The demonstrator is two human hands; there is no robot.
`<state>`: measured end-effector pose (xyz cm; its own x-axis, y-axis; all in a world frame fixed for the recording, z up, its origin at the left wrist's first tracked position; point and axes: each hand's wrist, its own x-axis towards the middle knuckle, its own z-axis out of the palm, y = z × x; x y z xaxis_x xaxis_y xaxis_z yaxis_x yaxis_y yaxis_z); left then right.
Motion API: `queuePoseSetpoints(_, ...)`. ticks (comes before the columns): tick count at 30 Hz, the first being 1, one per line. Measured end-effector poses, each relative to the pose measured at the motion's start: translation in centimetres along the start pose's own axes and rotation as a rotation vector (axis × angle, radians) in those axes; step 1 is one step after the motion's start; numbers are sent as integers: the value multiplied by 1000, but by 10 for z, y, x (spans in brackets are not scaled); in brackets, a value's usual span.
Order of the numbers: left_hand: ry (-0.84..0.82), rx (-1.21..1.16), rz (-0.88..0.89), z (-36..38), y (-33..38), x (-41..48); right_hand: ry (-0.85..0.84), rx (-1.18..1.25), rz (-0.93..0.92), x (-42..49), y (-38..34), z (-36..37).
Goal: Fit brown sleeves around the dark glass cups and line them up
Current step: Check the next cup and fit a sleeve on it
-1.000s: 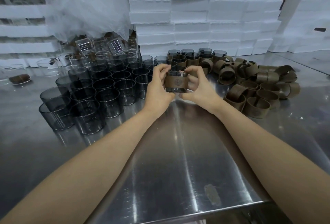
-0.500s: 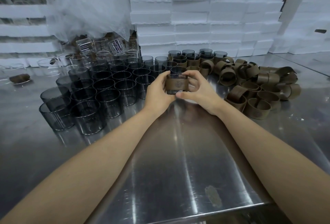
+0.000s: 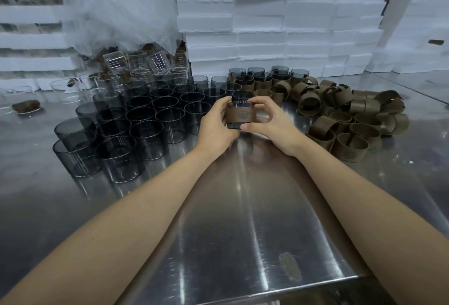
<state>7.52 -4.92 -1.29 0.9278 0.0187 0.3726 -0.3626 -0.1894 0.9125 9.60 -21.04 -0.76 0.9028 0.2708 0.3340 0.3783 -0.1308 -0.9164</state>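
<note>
As both forearms reached forward over the tabletop [image 3: 243, 219], the left hand [image 3: 215, 126] and right hand [image 3: 273, 125] were clamped on one dark glass cup [image 3: 239, 104] from either side, equally near it. The cup stood upright, with its brown sleeve [image 3: 241, 116] round the middle. Bare cups [image 3: 145, 132] stood to the left and loose sleeves [image 3: 352, 115] lay to the right. The sleeved row [image 3: 263, 78] lay directly beyond the hands, before white blocks [image 3: 267, 25]. Placement would, in my judgement, need a straight forward reach.
</note>
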Motion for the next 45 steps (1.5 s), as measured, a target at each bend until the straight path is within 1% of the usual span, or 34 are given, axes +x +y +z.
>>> queuePoseSetpoints(4,17,101,47,1,2,-1,27,-9,17,-1,-1,1)
queuePoseSetpoints(6,62,144,101,2,3,-3,81,-67,13,-1,-2,-1)
queuePoseSetpoints(8,92,253,145,2,5,-4,128,-133,8,-1,-1,-3)
queuePoseSetpoints(11,55,392,164,1,3,-4,147,-261,-14,1,3,-4)
queuePoseSetpoints(14,3,449,122,1,2,-4,122,-416,-51,2,7,-2)
queuePoseSetpoints(17,-9,472,75,1,-1,-4,74,-363,-35,2,6,-1)
queuePoseSetpoints(22,-25,517,48,2,-1,-3,71,-300,-34,2,2,1)
queuePoseSetpoints(30,-54,529,65,3,1,-4,119,-422,-34,3,2,1)
queuePoseSetpoints(34,-111,515,86,4,-1,-3,209,-478,-24,1,0,2)
queuePoseSetpoints(36,-149,555,113,5,-2,-2,285,-486,-6,1,-1,0)
queuePoseSetpoints(41,-232,871,248,24,-3,4,547,-457,90,1,0,-9)
queuePoseSetpoints(45,-261,1035,252,49,-4,22,686,-433,141,6,4,-15)
